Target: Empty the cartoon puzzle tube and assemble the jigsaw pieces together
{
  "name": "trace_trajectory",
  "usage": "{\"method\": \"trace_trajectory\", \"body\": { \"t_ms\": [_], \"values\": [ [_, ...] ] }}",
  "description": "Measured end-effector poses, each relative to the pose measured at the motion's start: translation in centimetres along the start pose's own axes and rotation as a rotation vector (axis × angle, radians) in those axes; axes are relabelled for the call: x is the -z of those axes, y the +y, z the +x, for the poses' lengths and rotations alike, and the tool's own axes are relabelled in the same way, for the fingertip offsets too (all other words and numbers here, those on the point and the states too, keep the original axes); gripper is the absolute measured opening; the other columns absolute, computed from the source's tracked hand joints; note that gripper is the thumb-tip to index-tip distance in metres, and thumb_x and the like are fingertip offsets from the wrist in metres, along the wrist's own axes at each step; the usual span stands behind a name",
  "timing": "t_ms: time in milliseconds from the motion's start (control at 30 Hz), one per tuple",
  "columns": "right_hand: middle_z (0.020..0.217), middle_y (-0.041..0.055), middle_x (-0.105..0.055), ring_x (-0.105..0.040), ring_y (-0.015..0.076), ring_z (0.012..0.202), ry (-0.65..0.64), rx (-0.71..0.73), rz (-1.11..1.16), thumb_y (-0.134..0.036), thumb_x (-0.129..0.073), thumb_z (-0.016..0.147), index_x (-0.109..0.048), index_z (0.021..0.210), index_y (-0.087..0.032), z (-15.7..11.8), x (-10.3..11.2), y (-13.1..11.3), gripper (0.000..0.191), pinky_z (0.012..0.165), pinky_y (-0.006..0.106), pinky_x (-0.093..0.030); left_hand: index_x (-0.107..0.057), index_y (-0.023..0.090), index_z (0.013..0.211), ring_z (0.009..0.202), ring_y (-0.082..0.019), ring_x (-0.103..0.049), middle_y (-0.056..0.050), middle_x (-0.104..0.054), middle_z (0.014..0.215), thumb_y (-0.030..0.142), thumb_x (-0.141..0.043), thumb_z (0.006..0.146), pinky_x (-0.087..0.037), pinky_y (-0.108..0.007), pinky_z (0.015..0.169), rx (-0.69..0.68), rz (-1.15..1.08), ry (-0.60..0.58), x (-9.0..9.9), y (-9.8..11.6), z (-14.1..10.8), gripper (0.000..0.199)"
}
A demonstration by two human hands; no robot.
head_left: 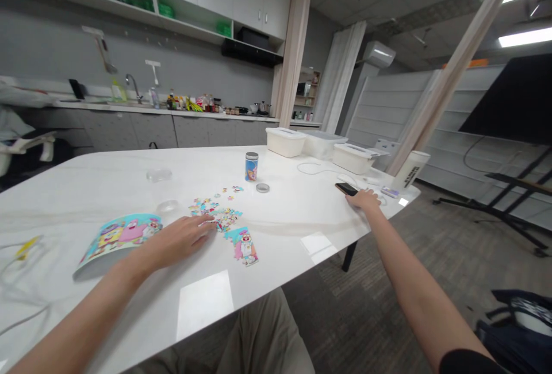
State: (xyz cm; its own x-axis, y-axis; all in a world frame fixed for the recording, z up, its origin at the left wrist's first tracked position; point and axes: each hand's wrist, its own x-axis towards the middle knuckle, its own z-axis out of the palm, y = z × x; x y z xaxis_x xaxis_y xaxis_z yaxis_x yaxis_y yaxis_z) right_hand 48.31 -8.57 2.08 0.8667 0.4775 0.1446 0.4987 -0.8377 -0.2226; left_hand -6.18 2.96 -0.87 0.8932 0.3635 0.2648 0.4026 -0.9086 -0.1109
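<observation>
My left hand reaches over the white table, its fingers stretched out at the near side of a pile of loose jigsaw puzzle pieces. I cannot see anything held in it. Beside the pile lies a joined puzzle section with a pink cartoon figure. A curved picture sheet with cartoon characters lies left of this hand. Off to the right, my right hand has its fingers closed at the near end of a dark phone, which lies on the table. Part of the phone is hidden under the fingers.
A printed can stands beyond the pieces, near a round lid. Clear plastic pieces lie at left. White storage boxes line the far right side, with a cable and a white bottle nearby.
</observation>
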Motion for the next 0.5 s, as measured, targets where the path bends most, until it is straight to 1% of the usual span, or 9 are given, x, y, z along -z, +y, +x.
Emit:
{"method": "trace_trajectory", "body": {
  "t_ms": [100,167,267,333,367,400,433,500],
  "values": [
    [0.137,0.0322,-0.043,-0.04,0.0429,0.13,-0.021,-0.026,-0.023,-0.05,-0.059,0.08,-0.049,0.132,-0.003,0.7,-0.7,1.2,0.07,0.103,0.054,-0.033,-0.063,0.02,0.117,0.107,-0.026,-0.064,-0.013,-0.063,0.125,0.019,-0.036,0.091,-0.051,-0.042,0.091,0.008,-0.002,0.009,0.1,-0.1,0.0,0.037],
    [0.137,0.0326,-0.042,-0.041,0.043,0.129,-0.032,-0.04,-0.027,-0.052,-0.057,0.081,-0.044,0.136,-0.002,1.0,-0.8,1.4,0.075,0.102,0.054,-0.034,-0.062,0.019,0.118,0.108,-0.026,-0.063,-0.013,-0.063,0.126,0.018,-0.036,0.09,-0.051,-0.042,0.091,0.015,0.002,0.001,0.2,0.0,0.0,0.038],
    [0.142,0.0307,-0.036,-0.045,0.0412,0.127,-0.048,-0.017,-0.026,-0.049,-0.06,0.079,-0.036,0.141,-0.006,1.6,-0.5,1.7,0.079,0.098,0.05,-0.039,-0.062,0.019,0.117,0.108,-0.026,-0.063,-0.013,-0.063,0.125,0.016,-0.036,0.089,-0.051,-0.042,0.091,0.022,0.002,-0.025,0.5,0.1,0.1,0.038],
    [0.144,0.0302,-0.034,-0.049,0.0401,0.124,-0.077,0.011,-0.026,-0.045,-0.066,0.074,-0.036,0.141,-0.008,2.0,0.0,1.9,0.082,0.094,0.046,-0.043,-0.062,0.019,0.118,0.108,-0.026,-0.063,-0.013,-0.063,0.124,0.015,-0.036,0.089,-0.051,-0.041,0.091,0.023,0.0,-0.03,0.7,0.3,0.1,0.038],
    [0.142,0.0306,-0.037,-0.051,0.04,0.121,-0.099,0.019,-0.026,-0.043,-0.069,0.071,-0.038,0.139,-0.007,2.1,0.3,2.0,0.083,0.09,0.045,-0.046,-0.061,0.019,0.118,0.109,-0.025,-0.063,-0.013,-0.063,0.124,0.015,-0.037,0.089,-0.051,-0.041,0.091,0.021,0.001,-0.03,0.8,0.4,0.2,0.038],
    [0.137,0.0305,-0.043,-0.055,0.0394,0.116,-0.129,0.025,-0.024,-0.042,-0.072,0.068,-0.043,0.136,-0.006,2.2,0.5,2.1,0.082,0.086,0.044,-0.048,-0.061,0.019,0.119,0.109,-0.025,-0.063,-0.013,-0.063,0.124,0.016,-0.037,0.089,-0.05,-0.041,0.092,0.019,0.001,-0.028,0.8,0.4,0.1,0.038],
    [0.129,0.0288,-0.051,-0.059,0.0381,0.109,-0.165,0.032,-0.02,-0.041,-0.074,0.065,-0.05,0.13,-0.006,2.2,0.8,2.2,0.078,0.081,0.042,-0.05,-0.06,0.019,0.119,0.11,-0.025,-0.063,-0.013,-0.063,0.124,0.016,-0.037,0.09,-0.05,-0.041,0.092,0.016,-0.001,-0.024,0.8,0.4,0.1,0.038],
    [0.104,0.0212,-0.066,-0.066,0.0329,0.09,-0.245,0.054,-0.003,-0.041,-0.075,0.062,-0.063,0.111,-0.007,1.9,1.2,2.2,0.061,0.07,0.038,-0.052,-0.06,0.019,0.119,0.11,-0.026,-0.062,-0.013,-0.063,0.124,0.017,-0.037,0.09,-0.05,-0.042,0.092,0.01,-0.009,-0.012,0.7,0.5,0.1,0.037]
  ]
}}
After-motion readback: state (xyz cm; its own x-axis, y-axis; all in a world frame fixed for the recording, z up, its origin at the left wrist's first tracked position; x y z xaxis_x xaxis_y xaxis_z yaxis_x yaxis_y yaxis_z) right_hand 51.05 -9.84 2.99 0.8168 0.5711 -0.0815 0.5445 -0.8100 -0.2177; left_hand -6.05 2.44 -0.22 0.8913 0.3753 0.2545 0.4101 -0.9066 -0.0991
